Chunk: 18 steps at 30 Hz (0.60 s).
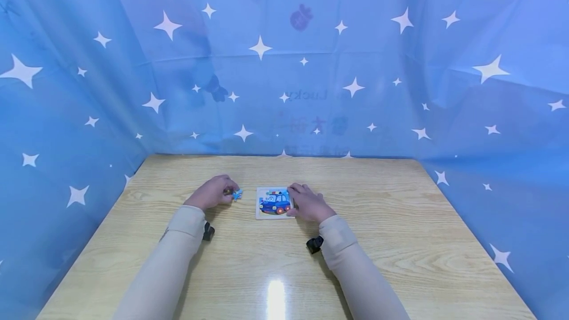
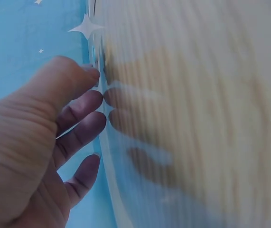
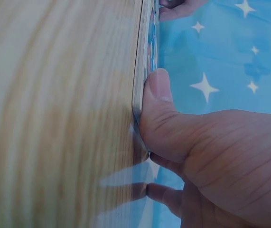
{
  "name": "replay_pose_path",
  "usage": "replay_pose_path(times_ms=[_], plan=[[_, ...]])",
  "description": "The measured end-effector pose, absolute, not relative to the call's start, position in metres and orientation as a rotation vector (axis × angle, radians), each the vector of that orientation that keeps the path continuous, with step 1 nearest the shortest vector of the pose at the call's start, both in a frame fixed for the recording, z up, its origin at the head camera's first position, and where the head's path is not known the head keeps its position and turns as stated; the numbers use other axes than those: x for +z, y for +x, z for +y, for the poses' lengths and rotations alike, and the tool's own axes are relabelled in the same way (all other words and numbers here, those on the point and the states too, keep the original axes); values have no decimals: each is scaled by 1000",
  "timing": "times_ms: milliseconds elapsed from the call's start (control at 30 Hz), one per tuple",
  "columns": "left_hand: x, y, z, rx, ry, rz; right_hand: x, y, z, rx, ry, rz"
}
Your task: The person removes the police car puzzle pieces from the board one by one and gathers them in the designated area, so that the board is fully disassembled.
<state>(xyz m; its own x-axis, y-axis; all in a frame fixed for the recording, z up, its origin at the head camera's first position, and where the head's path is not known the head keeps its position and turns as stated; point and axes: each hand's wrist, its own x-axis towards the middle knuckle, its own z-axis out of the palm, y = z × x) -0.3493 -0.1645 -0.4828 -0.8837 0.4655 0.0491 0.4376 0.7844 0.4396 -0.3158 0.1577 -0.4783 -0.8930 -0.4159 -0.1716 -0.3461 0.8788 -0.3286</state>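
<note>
Puzzle (image 1: 272, 204), thin and pale-rimmed, showing a blue cartoon car with red-centred wheels, flat on the table (image 1: 249, 260); right hand (image 1: 309, 204) holds its right edge; left hand (image 1: 214, 192) at a blue piece (image 1: 237, 194), pinching or not I cannot tell

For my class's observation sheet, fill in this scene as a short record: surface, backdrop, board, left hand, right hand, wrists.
Surface: wood-grain table
Backdrop: blue curtain with white stars
Board: flat picture board showing a blue cartoon car, between the hands
Left hand: at a small blue piece; whether gripping is unclear
Right hand: touching the board's right edge
Wrists: black device at each
</note>
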Motion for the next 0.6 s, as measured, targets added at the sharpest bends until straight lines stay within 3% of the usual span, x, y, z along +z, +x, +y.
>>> replay_pose_path(times_ms=[600], plan=[[-484,-349,-163,699,702,2895,-479,-317,158,-426,-580,2803]])
